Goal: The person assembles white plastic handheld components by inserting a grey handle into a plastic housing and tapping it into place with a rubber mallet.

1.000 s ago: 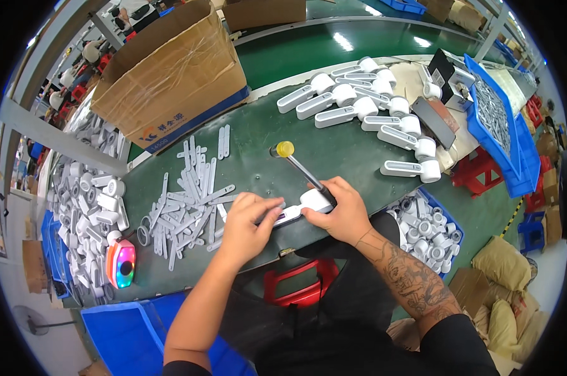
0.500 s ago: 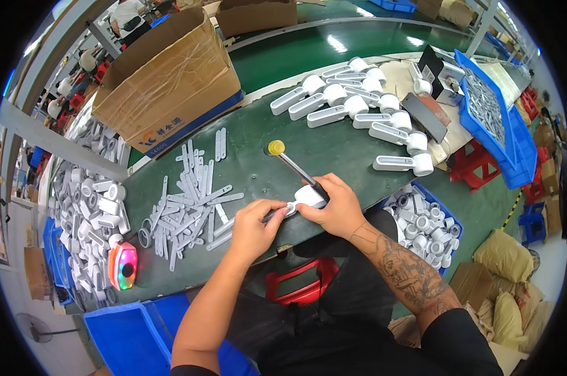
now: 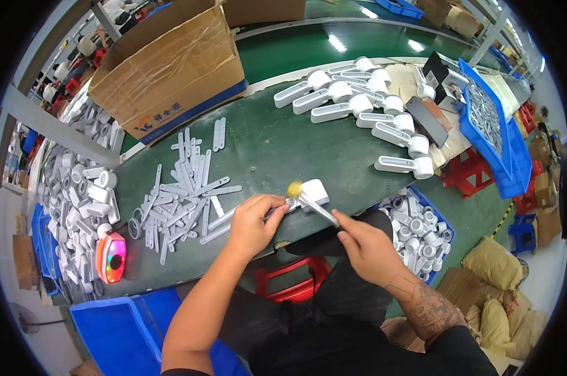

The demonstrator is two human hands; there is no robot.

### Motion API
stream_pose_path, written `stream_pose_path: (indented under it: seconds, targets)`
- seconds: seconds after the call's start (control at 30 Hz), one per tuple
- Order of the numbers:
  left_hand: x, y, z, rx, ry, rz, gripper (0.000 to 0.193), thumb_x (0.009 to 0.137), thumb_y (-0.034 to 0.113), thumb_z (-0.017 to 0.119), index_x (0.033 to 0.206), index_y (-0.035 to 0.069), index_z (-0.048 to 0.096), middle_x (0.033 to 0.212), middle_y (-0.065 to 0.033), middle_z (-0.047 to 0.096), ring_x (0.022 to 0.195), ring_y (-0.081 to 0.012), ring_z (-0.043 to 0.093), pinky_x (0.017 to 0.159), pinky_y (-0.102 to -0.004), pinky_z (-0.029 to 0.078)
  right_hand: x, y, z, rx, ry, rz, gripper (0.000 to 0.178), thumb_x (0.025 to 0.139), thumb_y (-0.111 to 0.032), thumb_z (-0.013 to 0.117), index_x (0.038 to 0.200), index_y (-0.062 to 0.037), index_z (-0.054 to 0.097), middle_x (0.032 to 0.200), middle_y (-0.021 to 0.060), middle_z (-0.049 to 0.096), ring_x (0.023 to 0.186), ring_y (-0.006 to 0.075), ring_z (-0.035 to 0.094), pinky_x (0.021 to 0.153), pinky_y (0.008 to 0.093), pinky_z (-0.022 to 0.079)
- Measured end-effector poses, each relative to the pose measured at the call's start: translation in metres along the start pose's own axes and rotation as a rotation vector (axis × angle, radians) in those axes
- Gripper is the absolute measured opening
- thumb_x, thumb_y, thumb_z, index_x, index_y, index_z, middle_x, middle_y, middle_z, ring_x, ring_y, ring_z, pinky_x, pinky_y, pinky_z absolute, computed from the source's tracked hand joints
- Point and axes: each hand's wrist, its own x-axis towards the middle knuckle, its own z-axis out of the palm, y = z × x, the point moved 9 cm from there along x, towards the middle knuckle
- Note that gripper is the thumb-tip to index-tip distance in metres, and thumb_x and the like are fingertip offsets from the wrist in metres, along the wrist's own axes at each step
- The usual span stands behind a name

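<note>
- Housing (image 3: pixel 317 193), white, sits on the green bench (image 3: pixel 265 160), just right of my left grip, and ahead and left of my right grip; its narrow end points into my left fingers.
- My left hand (image 3: pixel 252 227) pinches that narrow end between thumb and forefinger; the fingertips partly hide it, so I cannot tell whether they hold anything more.
- My right hand (image 3: pixel 371 249) is clasped round the hammer (image 3: pixel 320 210), whose shaft slants away toward my left fingertips.
- Its yellow head, blurred, is at the housing's neck, just beyond my left fingertips; I cannot tell whether the two touch.
- Grey strips (image 3: pixel 211 186) lie loosely piled left of my left grip, the nearest close beside the hand.
- White handles (image 3: pixel 393 164) lie grouped beyond my right grip, mostly to its right.
- Farther right past them, a blue tray (image 3: pixel 504 161) holds small grey pieces (image 3: pixel 484 122).
- Round parts (image 3: pixel 415 230) are heaped right of my right grip, past the bench edge.
- A carton (image 3: pixel 171 81) stands well beyond my left grip, leftward.
</note>
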Motion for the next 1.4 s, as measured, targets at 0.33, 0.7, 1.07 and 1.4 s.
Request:
stream_pose_path:
  seconds: [0.33, 0.7, 1.07, 1.4]
  targets:
    - [-0.002, -0.003, -0.004, 0.049, -0.012, -0.023, 0.022, 0.092, 0.018, 0.088, 0.105, 0.003, 0.077, 0.105, -0.0138, 0.08, 0.094, -0.0356, 0.077, 0.082, -0.0416, 0.061, -0.004, 0.003, 0.006, -0.039, 0.043, -0.026, 0.047, 0.109, -0.012, 0.064, 0.156, -0.0086, 0.062, 0.111, 0.0242, 0.076, 0.098, 0.043, 0.074, 0.086, 0.0477, 0.059]
    - [-0.023, -0.015, -0.034, 0.176, -0.103, -0.051, 0.033, 0.087, 0.022, 0.094, 0.108, 0.001, 0.08, 0.094, -0.0129, 0.074, 0.071, -0.0267, 0.069, 0.065, -0.0379, 0.055, 0.001, -0.017, 0.024, -0.171, -0.047, -0.09, 0.047, 0.109, -0.017, 0.066, 0.155, -0.0178, 0.062, 0.099, 0.0141, 0.074, 0.083, 0.0392, 0.073, 0.075, 0.0473, 0.06]
    - [-0.027, -0.027, -0.034, 0.05, -0.131, -0.217, 0.046, 0.086, 0.018, 0.093, 0.125, 0.006, 0.071, 0.091, -0.0119, 0.076, 0.074, -0.0282, 0.073, 0.069, -0.0388, 0.059, 0.007, -0.043, 0.019, -0.205, -0.013, -0.158, 0.045, 0.109, -0.02, 0.065, 0.154, -0.0175, 0.063, 0.097, 0.0157, 0.075, 0.087, 0.04, 0.075, 0.073, 0.0491, 0.061]
    - [-0.025, -0.034, -0.033, 0.02, -0.129, -0.366, 0.08, 0.082, 0.016, 0.096, 0.148, 0.013, 0.052, 0.087, -0.0129, 0.073, 0.074, -0.0289, 0.075, 0.068, -0.0412, 0.059, 0.016, -0.045, 0.047, -0.194, -0.157, -0.122, 0.047, 0.108, -0.016, 0.066, 0.155, -0.0125, 0.062, 0.11, 0.0199, 0.078, 0.096, 0.0432, 0.075, 0.085, 0.0495, 0.061]
